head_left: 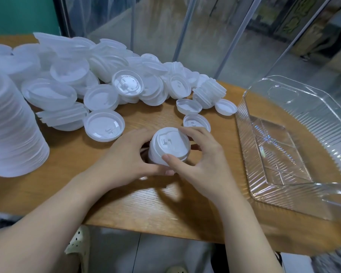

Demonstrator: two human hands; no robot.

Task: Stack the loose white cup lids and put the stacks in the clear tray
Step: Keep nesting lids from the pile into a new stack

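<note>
Bare bench runs between the hands' spot and the clear tray, whose top is unobstructed. Loose lids crowd the far left of the bench, and a tall lid stack blocks the left edge. Single lids lie just beyond the hands.

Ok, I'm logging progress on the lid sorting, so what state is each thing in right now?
Lid stack: upright on the table, gripped by both hands.
Left hand: curled round the stack.
Right hand: curled round the stack.
Clear tray: holds no lids.
Loose lids: heaped, unsorted.
Tall lid stack: leaning, at left.
</note>
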